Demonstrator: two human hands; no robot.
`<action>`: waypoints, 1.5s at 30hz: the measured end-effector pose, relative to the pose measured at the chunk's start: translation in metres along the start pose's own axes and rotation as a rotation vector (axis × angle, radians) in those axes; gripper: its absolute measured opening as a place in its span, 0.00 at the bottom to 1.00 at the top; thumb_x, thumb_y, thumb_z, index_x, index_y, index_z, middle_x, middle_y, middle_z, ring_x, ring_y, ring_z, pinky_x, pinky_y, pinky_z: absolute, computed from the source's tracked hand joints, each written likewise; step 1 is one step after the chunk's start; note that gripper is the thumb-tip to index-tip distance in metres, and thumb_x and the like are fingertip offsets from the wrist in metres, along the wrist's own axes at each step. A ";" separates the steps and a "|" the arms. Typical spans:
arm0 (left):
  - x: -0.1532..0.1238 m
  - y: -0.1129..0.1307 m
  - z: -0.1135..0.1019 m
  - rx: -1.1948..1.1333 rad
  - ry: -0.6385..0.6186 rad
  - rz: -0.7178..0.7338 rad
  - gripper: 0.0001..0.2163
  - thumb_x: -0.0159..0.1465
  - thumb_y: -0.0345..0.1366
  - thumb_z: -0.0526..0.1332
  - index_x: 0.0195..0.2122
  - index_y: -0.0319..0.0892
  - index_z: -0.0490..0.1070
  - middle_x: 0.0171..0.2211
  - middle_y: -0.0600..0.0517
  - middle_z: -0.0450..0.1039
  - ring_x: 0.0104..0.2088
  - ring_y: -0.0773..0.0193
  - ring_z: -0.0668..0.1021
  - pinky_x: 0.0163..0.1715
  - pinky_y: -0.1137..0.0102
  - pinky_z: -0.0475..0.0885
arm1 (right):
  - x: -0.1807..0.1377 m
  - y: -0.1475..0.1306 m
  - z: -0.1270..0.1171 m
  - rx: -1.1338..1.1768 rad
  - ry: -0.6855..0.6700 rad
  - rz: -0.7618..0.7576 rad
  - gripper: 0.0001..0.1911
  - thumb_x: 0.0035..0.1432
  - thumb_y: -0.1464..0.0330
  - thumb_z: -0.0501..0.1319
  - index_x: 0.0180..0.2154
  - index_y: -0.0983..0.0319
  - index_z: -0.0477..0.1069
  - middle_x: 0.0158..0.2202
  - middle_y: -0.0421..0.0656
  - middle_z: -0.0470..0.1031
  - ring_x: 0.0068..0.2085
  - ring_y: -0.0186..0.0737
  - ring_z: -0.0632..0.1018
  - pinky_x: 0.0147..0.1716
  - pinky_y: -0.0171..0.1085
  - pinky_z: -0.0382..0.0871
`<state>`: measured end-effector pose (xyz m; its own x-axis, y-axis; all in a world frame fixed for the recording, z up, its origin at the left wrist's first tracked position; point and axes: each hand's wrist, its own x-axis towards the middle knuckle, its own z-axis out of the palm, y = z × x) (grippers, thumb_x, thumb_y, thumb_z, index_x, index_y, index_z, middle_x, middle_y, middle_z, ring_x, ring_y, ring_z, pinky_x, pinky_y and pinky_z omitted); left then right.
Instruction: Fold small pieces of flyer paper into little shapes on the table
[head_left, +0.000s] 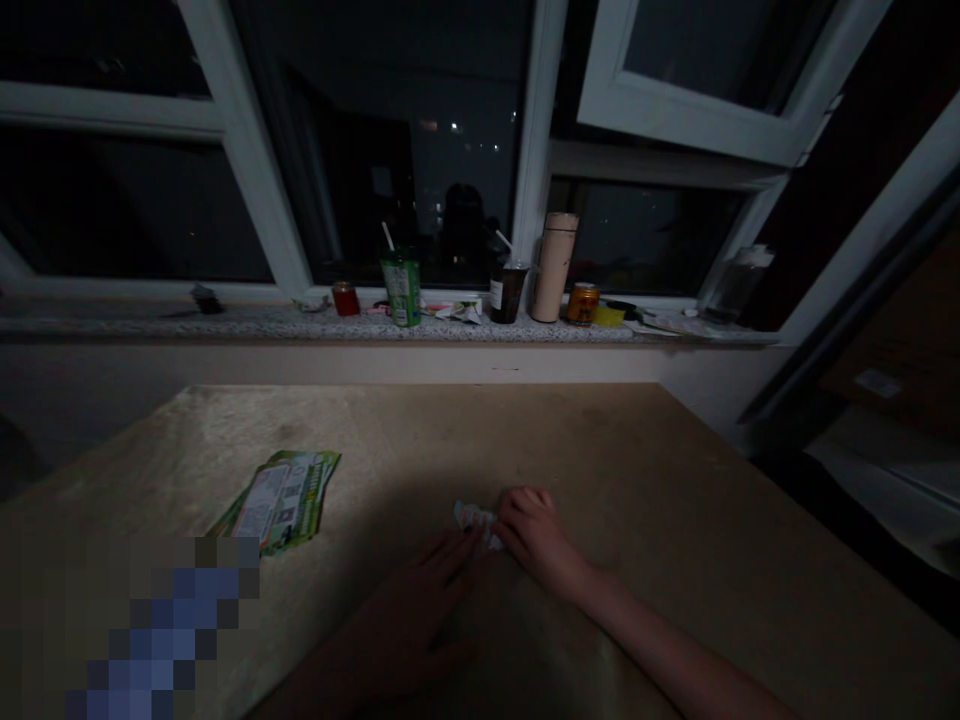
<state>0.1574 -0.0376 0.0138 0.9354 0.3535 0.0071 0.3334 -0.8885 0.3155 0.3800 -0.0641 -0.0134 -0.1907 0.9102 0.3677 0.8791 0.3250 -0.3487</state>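
Observation:
A small, pale, printed wrapper (pixel 474 518) lies on the table before me, partly covered by both hands. My left hand (pixel 424 590) is in deep shadow, stretched out low over the tabletop with its fingertips touching the wrapper's near side. The thumb stands apart from the other fingers. On the wrapper's right end my right hand (pixel 531 525) is closed, its fingers curled and their tips hidden. To the left lies a flat green printed packet (pixel 289 500), apart from both hands.
The wide brown table (pixel 600 440) ends at a low wall under a window. On the speckled sill (pixel 292 325) stand a green cup (pixel 403 290), a dark cup (pixel 508 293), a beige flask (pixel 556 268), small jars and a clear bottle (pixel 739 285). A blurred blue patch covers the lower left.

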 end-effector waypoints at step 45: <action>-0.002 -0.010 0.004 -0.045 -0.007 0.017 0.35 0.65 0.46 0.56 0.67 0.52 0.34 0.67 0.54 0.37 0.65 0.54 0.49 0.62 0.57 0.49 | 0.005 0.016 0.005 0.043 -0.025 0.052 0.05 0.60 0.70 0.59 0.30 0.61 0.66 0.35 0.41 0.68 0.42 0.40 0.67 0.44 0.41 0.54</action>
<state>0.1526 -0.0308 0.0065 0.9419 0.3359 0.0060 0.3116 -0.8802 0.3580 0.3911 -0.0531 -0.0210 -0.1561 0.9321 0.3268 0.8687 0.2870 -0.4036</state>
